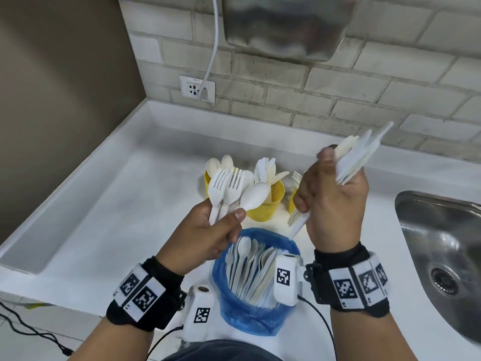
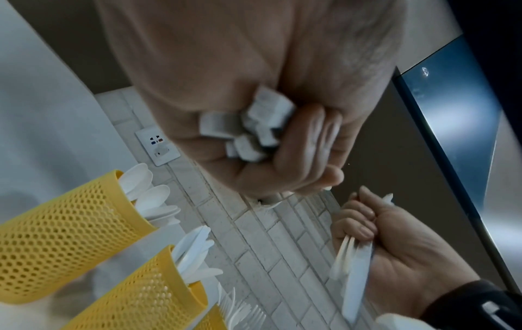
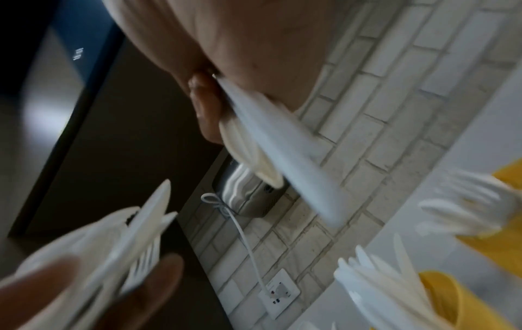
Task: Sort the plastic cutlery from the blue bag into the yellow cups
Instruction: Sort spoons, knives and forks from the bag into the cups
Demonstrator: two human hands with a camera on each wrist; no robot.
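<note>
My left hand (image 1: 208, 230) grips a small bunch of white plastic forks (image 1: 223, 188) and a spoon (image 1: 253, 195), heads up, just in front of the yellow cups. My right hand (image 1: 335, 199) grips a thicker bundle of white knives and other cutlery (image 1: 359, 155), tilted up to the right. The open blue bag (image 1: 256, 277) stands below both hands, packed with spoons and knives. Three yellow mesh cups stand behind it: the left cup (image 1: 207, 182) with spoons, the middle cup (image 1: 268, 204) with knives, the right cup (image 1: 292, 200) with forks, mostly hidden by my right hand. The handle ends (image 2: 254, 125) show inside my left fist.
The white counter (image 1: 135, 194) runs back to a brick wall with a socket (image 1: 197, 88) and a white cable. A steel sink (image 1: 442, 246) lies to the right. A metal appliance (image 1: 286, 24) hangs on the wall above. A black cable trails on the floor at the lower left.
</note>
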